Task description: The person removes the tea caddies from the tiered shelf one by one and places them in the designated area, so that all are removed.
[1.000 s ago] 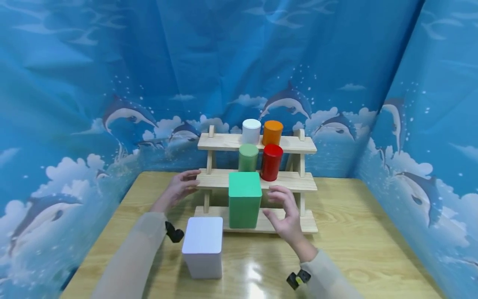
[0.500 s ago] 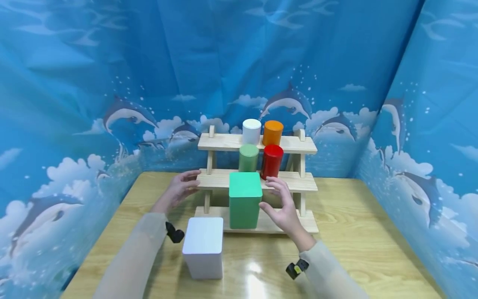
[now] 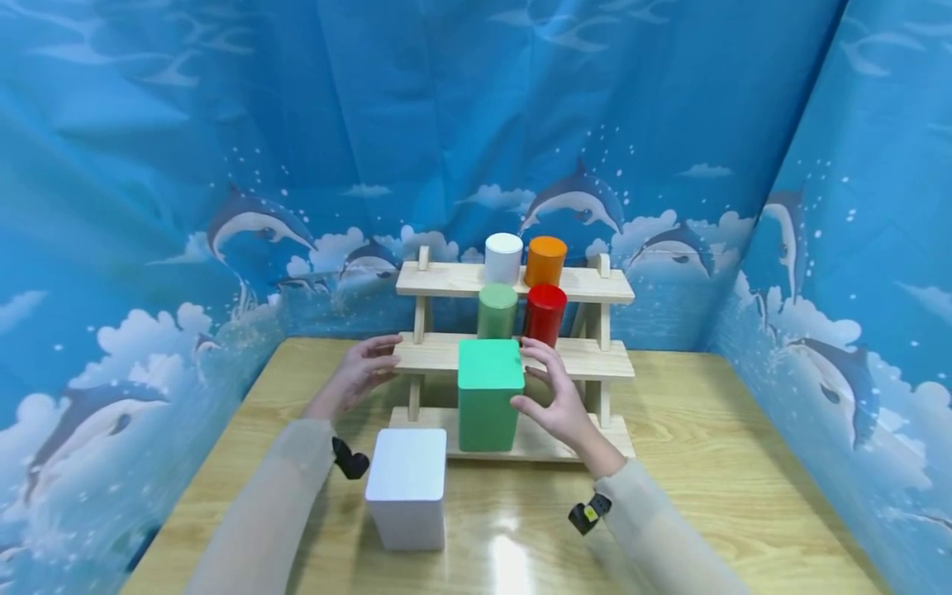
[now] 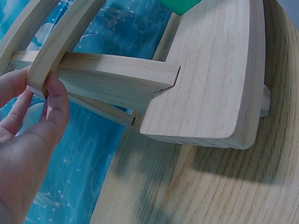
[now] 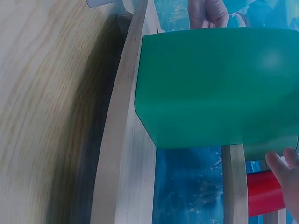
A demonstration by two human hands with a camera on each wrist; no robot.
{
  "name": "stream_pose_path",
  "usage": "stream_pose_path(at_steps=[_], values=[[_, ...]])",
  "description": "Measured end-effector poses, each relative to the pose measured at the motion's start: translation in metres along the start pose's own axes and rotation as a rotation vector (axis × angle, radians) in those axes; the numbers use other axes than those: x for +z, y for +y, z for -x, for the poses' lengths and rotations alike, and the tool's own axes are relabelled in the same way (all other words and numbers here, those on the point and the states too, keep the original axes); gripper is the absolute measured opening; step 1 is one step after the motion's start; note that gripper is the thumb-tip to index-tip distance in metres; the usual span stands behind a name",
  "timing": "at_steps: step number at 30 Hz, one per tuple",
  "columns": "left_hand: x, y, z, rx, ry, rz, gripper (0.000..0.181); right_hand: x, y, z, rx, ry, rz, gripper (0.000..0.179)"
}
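Note:
A three-tier wooden display shelf (image 3: 611,364) stands on the table. My left hand (image 3: 354,377) is at the left end of its middle board, and in the left wrist view the thumb and fingers (image 4: 57,95) pinch that end. A tall green box (image 3: 489,413) stands upright on the bottom board. My right hand (image 3: 562,405) is beside the box's upper right side, fingers spread and slightly bent, with thumb and fingertips right at its edge. In the right wrist view, the box (image 5: 219,88) fills much of the picture and the right fingertips (image 5: 276,163) show near its top end.
A white box (image 3: 406,504) stands on the table in front of the shelf's left part. A green cylinder (image 3: 497,312) and a red cylinder (image 3: 545,314) stand on the middle board. White (image 3: 503,260) and orange (image 3: 545,263) cylinders are on the top board. A blue dolphin curtain (image 3: 446,124) hangs behind.
My right hand has moved left and slightly up to the green box's right edge. The left hand stays at the shelf's end, and the boxes and cylinders stand as before.

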State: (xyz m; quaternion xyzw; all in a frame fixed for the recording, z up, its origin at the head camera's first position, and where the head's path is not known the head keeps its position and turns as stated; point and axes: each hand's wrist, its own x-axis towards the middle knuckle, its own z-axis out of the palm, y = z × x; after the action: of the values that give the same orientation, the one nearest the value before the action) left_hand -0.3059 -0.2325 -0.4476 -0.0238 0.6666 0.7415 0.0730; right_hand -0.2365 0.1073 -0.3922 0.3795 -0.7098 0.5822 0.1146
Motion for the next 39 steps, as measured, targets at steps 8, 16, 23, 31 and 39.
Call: stream_pose_path(at_steps=[8,16,23,31,39], values=[[0.005,0.003,-0.004,0.01,0.005,0.028,0.053,-0.004,0.0,-0.008,0.014,-0.055,0.012,0.062],[0.009,0.003,-0.005,0.016,-0.008,0.026,0.051,-0.008,-0.001,-0.011,0.056,-0.101,0.074,0.064],[0.011,0.001,-0.005,-0.003,-0.017,0.026,0.052,-0.009,0.001,-0.01,0.082,-0.127,0.098,0.059],[0.007,-0.003,-0.002,0.012,-0.041,0.014,0.055,-0.005,0.003,-0.011,0.079,-0.118,0.088,0.057],[0.0,-0.002,0.001,0.025,-0.025,-0.006,0.055,0.002,0.003,-0.012,0.053,-0.106,0.047,0.055]])
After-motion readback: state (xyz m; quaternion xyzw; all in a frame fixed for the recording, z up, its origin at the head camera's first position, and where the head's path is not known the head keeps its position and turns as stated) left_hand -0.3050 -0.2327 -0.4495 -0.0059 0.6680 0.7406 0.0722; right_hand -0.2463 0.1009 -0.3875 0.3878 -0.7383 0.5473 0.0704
